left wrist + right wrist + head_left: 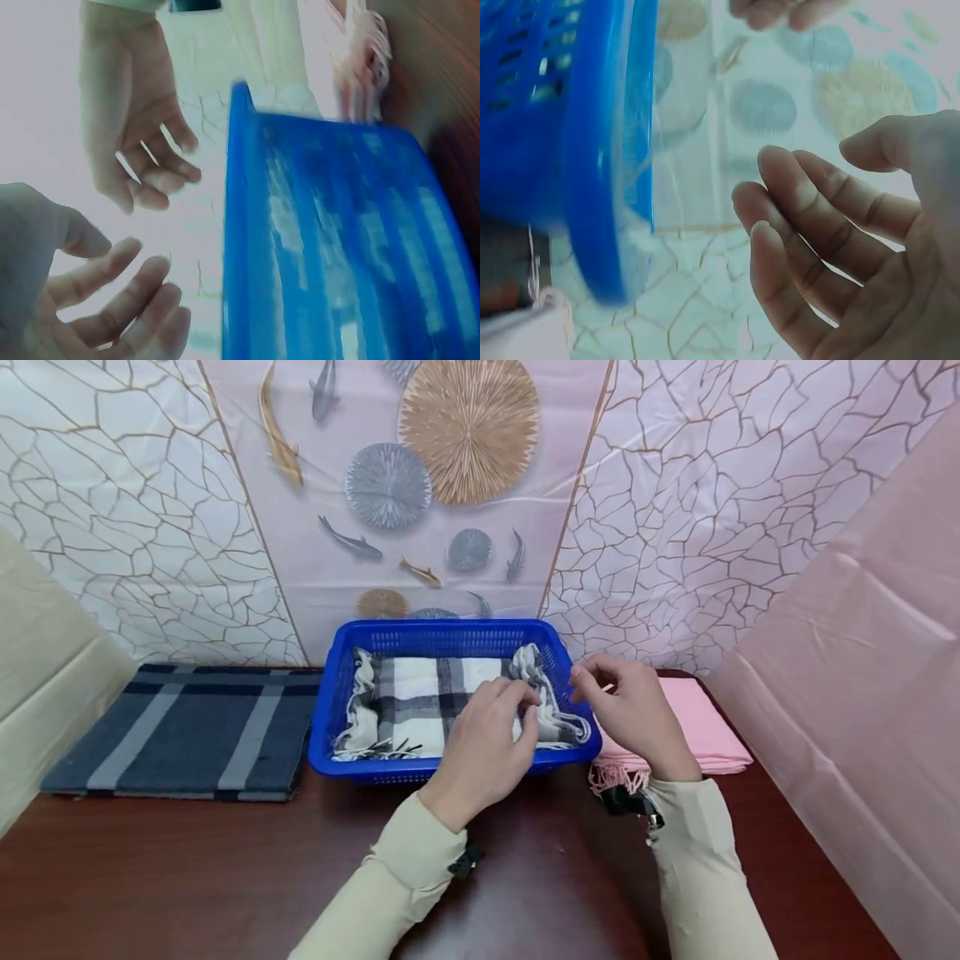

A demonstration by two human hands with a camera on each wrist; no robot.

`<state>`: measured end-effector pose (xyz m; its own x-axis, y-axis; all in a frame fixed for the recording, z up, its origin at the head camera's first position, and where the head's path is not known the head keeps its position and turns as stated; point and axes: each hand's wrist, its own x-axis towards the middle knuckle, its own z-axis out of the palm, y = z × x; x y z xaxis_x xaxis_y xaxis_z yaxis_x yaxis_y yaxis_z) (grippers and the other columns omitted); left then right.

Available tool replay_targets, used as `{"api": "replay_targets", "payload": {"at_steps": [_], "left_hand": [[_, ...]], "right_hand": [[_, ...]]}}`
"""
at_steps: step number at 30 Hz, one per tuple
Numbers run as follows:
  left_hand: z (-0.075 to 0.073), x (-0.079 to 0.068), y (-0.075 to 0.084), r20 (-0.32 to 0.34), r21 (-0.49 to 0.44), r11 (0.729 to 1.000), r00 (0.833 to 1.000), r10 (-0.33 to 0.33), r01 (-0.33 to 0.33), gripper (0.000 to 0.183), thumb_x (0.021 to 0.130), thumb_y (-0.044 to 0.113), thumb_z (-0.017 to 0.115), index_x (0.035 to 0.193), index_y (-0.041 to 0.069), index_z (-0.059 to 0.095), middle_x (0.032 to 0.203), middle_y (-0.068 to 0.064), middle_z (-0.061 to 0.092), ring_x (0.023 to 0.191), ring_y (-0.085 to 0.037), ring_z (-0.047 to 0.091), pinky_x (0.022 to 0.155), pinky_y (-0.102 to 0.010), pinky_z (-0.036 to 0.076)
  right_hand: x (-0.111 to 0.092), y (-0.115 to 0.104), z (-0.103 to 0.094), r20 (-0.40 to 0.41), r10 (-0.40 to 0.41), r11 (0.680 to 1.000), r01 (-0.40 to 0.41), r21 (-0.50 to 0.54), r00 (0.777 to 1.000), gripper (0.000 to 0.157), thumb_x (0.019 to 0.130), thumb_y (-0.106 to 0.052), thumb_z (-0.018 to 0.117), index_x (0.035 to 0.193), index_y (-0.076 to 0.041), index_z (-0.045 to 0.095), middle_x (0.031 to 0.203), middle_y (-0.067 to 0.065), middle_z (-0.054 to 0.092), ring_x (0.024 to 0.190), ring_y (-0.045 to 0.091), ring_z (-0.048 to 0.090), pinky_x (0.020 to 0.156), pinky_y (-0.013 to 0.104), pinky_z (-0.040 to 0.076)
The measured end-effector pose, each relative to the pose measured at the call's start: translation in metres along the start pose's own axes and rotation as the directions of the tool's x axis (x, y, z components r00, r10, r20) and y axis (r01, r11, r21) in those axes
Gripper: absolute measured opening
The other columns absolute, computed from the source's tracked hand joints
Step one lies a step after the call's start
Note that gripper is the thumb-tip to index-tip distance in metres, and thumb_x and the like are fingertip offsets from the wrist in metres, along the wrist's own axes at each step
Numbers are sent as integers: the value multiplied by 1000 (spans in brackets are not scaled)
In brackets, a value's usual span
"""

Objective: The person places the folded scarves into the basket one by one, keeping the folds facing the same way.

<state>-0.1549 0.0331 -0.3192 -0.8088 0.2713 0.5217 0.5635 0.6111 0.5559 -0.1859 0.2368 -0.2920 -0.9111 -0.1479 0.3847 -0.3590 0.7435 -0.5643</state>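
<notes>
A folded black, grey and white checked scarf (416, 681) with fringed ends lies inside a blue plastic basket (442, 767). Above the basket's front right part is my left hand (487, 747), its fingers loosely bent and nothing in them. My right hand (633, 710) hovers by the basket's right rim, partly in front of a folded pink scarf (697, 718). In the right wrist view the right hand (840, 232) has its fingers relaxed and apart from the basket (600, 150). The left wrist view has both hands bare of any object beside the basket wall (337, 225).
To the left of the basket lies a folded dark blue and grey striped cloth (195, 735). A patterned curtain (645, 510) stands behind the dark wooden table (187, 868). A pink panel (862, 677) closes in the right side.
</notes>
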Motion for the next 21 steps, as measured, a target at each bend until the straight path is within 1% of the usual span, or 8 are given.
{"api": "replay_targets", "payload": {"at_steps": [3, 7, 10, 13, 17, 19, 21], "left_hand": [[9, 8, 12, -12, -19, 1000, 1000, -11, 10, 17, 103, 19, 55, 107, 12, 70, 107, -1, 68, 103, -18, 62, 89, -36, 54], [22, 16, 27, 19, -49, 998, 1000, -24, 25, 18, 104, 21, 54, 109, 13, 70, 111, -1, 67, 107, -17, 62, 92, -35, 53], [30, 21, 34, 26, -67, 997, 999, -28, 30, 19, 105, 22, 54, 113, 13, 68, 115, -2, 65, 109, -17, 62, 93, -34, 54], [35, 26, 37, 9, -78, 997, 1000, -29, 30, 18, 104, 21, 55, 116, 13, 66, 119, -3, 64, 114, -18, 61, 96, -34, 53], [41, 30, 44, -3, -101, 994, 999, -45, 44, 19, 102, 19, 58, 118, 13, 65, 122, -7, 62, 117, -21, 58, 100, -35, 51], [43, 32, 48, -11, -113, 992, 998, -63, 61, 21, 101, 20, 59, 119, 12, 65, 123, -7, 61, 119, -22, 57, 102, -36, 49], [45, 34, 52, -14, -120, 989, 996, -90, 88, 25, 100, 21, 59, 123, 11, 65, 126, -8, 61, 121, -23, 55, 103, -37, 49]], "right_hand": [[1, 9, -6, -21, 27, 999, -27, -23, 999, 32, 105, -35, 57, 91, -13, 75, 79, 4, 75, 78, 22, 69, 63, 30, 48], [-1, 22, -16, -53, 61, 997, -63, -46, 997, 28, 104, -33, 57, 94, -13, 75, 81, 6, 76, 79, 20, 67, 63, 28, 47], [-2, 29, -20, -77, 73, 996, -77, -53, 994, 27, 103, -30, 59, 94, -11, 75, 81, 6, 76, 80, 17, 66, 66, 25, 47], [-1, 32, -21, -90, 77, 995, -82, -50, 993, 27, 103, -28, 60, 95, -8, 75, 84, 9, 77, 81, 18, 68, 67, 24, 47], [-2, 37, -24, -103, 100, 992, -108, -67, 990, 29, 102, -32, 60, 98, -7, 75, 90, 11, 78, 88, 23, 70, 75, 27, 50], [-3, 40, -28, -110, 118, 989, -127, -75, 987, 31, 103, -34, 59, 101, -6, 74, 95, 13, 78, 92, 25, 70, 80, 30, 50], [-4, 44, -33, -117, 139, 986, -149, -79, 983, 33, 103, -35, 59, 105, -5, 73, 100, 15, 76, 95, 25, 67, 82, 31, 49]]}}
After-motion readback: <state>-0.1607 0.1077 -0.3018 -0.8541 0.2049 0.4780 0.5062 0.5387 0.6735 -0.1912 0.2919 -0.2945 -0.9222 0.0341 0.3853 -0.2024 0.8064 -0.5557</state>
